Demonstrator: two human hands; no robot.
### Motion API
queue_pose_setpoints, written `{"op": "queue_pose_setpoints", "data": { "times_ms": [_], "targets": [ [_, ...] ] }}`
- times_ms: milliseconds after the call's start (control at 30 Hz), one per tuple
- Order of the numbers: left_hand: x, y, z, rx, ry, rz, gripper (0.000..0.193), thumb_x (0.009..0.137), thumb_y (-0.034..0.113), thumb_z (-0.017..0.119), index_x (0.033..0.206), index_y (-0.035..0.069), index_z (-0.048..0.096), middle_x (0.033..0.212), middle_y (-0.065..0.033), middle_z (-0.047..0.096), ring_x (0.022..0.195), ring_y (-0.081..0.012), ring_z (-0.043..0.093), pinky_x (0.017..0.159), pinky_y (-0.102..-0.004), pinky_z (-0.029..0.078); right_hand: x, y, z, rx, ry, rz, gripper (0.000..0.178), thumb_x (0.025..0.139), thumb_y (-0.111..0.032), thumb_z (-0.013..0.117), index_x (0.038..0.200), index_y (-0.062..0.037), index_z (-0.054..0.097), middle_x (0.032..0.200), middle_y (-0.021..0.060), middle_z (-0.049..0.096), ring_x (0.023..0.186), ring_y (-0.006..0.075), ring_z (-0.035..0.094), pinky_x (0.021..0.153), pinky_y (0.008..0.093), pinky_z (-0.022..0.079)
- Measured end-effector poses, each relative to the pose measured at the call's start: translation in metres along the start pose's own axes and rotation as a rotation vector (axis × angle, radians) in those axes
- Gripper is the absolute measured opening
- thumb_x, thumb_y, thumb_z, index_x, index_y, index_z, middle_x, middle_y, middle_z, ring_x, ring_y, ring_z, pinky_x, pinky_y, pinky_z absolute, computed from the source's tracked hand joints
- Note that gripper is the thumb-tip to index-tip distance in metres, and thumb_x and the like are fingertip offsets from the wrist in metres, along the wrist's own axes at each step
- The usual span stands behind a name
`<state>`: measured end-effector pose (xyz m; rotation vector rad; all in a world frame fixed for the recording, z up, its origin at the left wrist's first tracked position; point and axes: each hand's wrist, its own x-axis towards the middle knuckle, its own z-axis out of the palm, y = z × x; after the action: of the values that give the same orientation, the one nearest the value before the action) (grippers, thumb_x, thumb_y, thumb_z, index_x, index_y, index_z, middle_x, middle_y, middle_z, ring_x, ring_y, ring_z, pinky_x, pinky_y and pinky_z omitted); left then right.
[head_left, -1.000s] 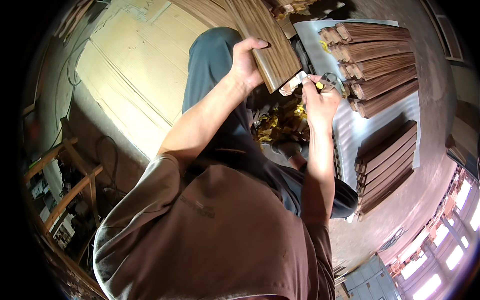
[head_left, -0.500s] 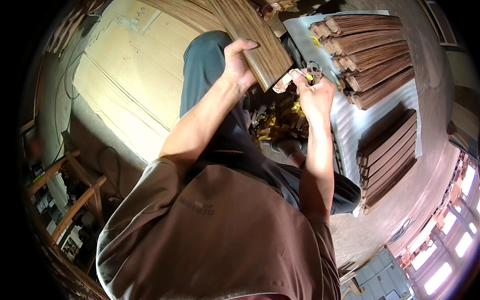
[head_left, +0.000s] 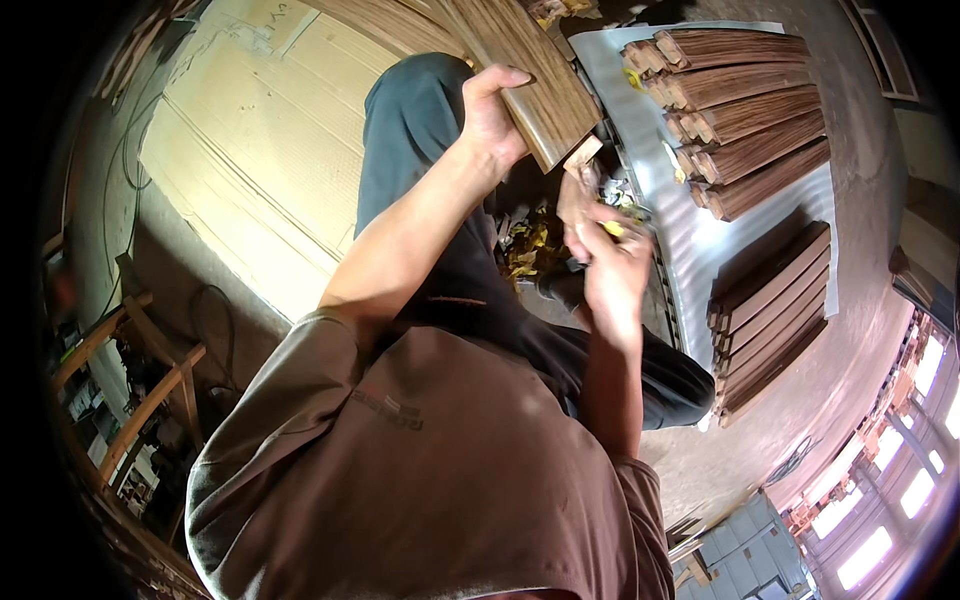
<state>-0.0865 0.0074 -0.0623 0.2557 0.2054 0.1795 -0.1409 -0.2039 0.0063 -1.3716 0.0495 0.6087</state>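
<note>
My left hand (head_left: 494,112) is closed around the edge of a brown wood-grained board (head_left: 555,100), its thumb lying on the upper face. A pale, bare wooden tenon (head_left: 583,153) sticks out at the board's near end. Just below that end is my right hand (head_left: 618,262), smeared by motion, its fingers closed on a tan, tape-like strip (head_left: 572,210) that runs up toward the tenon. A shiny metal tool (head_left: 618,192) with something yellow beside it also shows at this hand; its kind is too blurred to tell.
Crumpled yellow and brown scraps (head_left: 535,245) lie below my hands. At the right, wooden pieces with tenons (head_left: 745,95) rest in rows on a white foam sheet (head_left: 680,250), with darker curved slats (head_left: 770,325) nearer me. Flattened cardboard (head_left: 260,150) covers the left; wooden frames (head_left: 150,390) stand near-left.
My right hand has drawn down and toward me, away from the board's end, with the strip now stretched longer. The tenon shows barer. The left hand and board have shifted slightly right.
</note>
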Motion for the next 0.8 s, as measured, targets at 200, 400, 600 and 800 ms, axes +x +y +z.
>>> {"op": "queue_pose_setpoints", "data": {
  "times_ms": [200, 400, 600, 800],
  "targets": [
    [-0.004, 0.006, 0.002, -0.063, 0.137, -0.01, 0.058, 0.071, 0.016, 0.062, 0.125, -0.002, 0.052, 0.115, -0.0195, 0.06, 0.109, -0.0362, 0.06, 0.1, -0.0537, 0.049, -0.011, -0.06, -0.044, -0.068, 0.135, -0.438, 0.015, 0.082, -0.002, 0.072, 0.097, -0.0004, 0.071, 0.084, 0.0176, 0.067, 0.067, 0.0167, 0.056, 0.057, 0.0286, 0.041],
    [-0.006, -0.002, 0.03, 0.142, 0.328, 0.019, 0.05, 0.078, 0.019, 0.072, 0.123, 0.001, 0.056, 0.116, -0.0172, 0.063, 0.108, -0.034, 0.061, 0.097, -0.0492, 0.051, 0.033, 0.063, -0.108, -1.604, 0.187, -0.132, 0.013, 0.083, -0.011, 0.064, 0.089, -0.0111, 0.075, 0.094, 0.0111, 0.074, 0.08, 0.031, 0.07, 0.068, 0.0403, 0.056],
    [-0.014, 0.016, -0.003, 0.147, 0.107, -0.078, 0.055, 0.09, 0.024, 0.062, 0.136, -0.004, 0.05, 0.135, -0.0196, 0.058, 0.124, -0.0393, 0.056, 0.108, -0.0571, 0.043, 0.054, 0.11, -0.108, -1.463, 0.191, -0.22, 0.013, 0.07, -0.019, 0.062, 0.069, -0.0134, 0.074, 0.073, 0.0086, 0.071, 0.076, 0.0256, 0.071, 0.074, 0.0383, 0.058],
    [-0.003, 0.031, -0.026, 0.261, 0.133, -0.089, 0.064, 0.084, 0.022, 0.071, 0.139, -0.002, 0.048, 0.138, -0.0186, 0.054, 0.127, -0.0396, 0.051, 0.108, -0.0624, 0.04, 0.071, 0.0, -0.036, -0.802, 0.184, 0.027, 0.064, 0.079, -0.068, 0.065, 0.096, -0.0069, 0.077, 0.089, 0.0175, 0.073, 0.084, 0.0333, 0.072, 0.076, 0.0433, 0.058]
  ]
}}
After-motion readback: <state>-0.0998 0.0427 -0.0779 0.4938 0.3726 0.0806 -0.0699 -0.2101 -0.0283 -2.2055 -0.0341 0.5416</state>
